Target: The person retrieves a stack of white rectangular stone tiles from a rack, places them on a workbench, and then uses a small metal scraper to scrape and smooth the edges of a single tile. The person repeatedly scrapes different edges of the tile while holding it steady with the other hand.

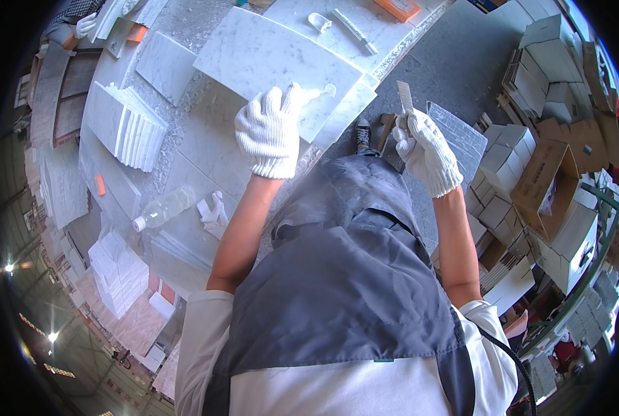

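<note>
Over the right part of a grey-veined white marble slab (268, 55), my left hand (269, 132) is closed in a white knit glove. From its fingers a small whitish thing (313, 96) reaches to a pale blob on the slab; its kind is unclear. Off the slab's edge to the right, my right hand (426, 149), gloved too, pinches a narrow, flat, pale blade-like strip (405, 97) that points up. A second slab edge (347, 114) shows under the first. On the surface beyond lie a slim pale bar-shaped tool (354, 31) and a small clear-white piece (319, 22).
Left of me are a clear plastic bottle (167, 206), a loose white glove (214, 215) and upright stacked tiles (126, 128). An orange box (398, 8) sits far ahead. Cartons (545, 184) crowd the right side. Another person's gloved hand (85, 26) shows at far left.
</note>
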A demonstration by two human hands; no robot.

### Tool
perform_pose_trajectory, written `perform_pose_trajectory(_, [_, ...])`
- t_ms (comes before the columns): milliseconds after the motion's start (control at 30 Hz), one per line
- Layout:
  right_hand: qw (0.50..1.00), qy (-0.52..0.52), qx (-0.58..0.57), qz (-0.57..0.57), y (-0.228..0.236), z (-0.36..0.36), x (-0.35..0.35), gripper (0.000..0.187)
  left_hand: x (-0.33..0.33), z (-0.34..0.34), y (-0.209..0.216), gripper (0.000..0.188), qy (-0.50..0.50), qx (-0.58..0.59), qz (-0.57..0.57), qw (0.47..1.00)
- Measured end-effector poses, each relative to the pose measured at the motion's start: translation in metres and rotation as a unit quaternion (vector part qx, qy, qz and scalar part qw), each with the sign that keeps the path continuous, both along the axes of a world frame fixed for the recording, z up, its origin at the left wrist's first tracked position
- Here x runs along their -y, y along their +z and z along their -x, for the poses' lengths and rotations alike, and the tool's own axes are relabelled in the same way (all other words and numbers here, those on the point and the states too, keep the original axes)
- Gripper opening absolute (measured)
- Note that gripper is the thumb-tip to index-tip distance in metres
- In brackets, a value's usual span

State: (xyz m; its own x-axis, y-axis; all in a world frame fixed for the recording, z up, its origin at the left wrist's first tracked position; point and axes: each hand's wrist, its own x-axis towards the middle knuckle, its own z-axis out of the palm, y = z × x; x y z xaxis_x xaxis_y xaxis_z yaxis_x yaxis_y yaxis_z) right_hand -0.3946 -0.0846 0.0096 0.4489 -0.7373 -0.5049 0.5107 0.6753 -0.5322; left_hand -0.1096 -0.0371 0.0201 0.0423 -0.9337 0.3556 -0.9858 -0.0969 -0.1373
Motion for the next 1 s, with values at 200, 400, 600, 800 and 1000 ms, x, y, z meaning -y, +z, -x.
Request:
perform_pose_trajectory(200, [1.0,-0.016,0.008,-0.017,0.0,-0.001,-0.001,0.024,-0.002,-0.004,-0.004,0.035,0.034,-0.116,0.04,0.992])
perform_pose_trajectory(400, [0.999,-0.036,0.004,-0.022,0.004,-0.002,-0.006,0.024,-0.032,-0.021,-0.017,0.042,0.127,-0.614,0.243,0.74])
perform_pose_trajectory(600, [1.0,0.028,-0.005,0.001,-0.004,0.002,-0.003,0.028,-0.092,-0.079,-0.068,0.036,0.283,-0.657,0.245,0.654])
perform_pose_trajectory(800, [0.997,0.071,-0.016,0.04,-0.007,-0.014,0.003,0.027,-0.129,-0.099,-0.11,0.043,0.352,-0.556,0.176,0.732])
perform_pose_trajectory(1000, [0.994,0.092,-0.048,0.037,-0.002,-0.02,0.006,0.025,-0.132,-0.09,-0.103,0.058,0.338,-0.582,0.2,0.712])
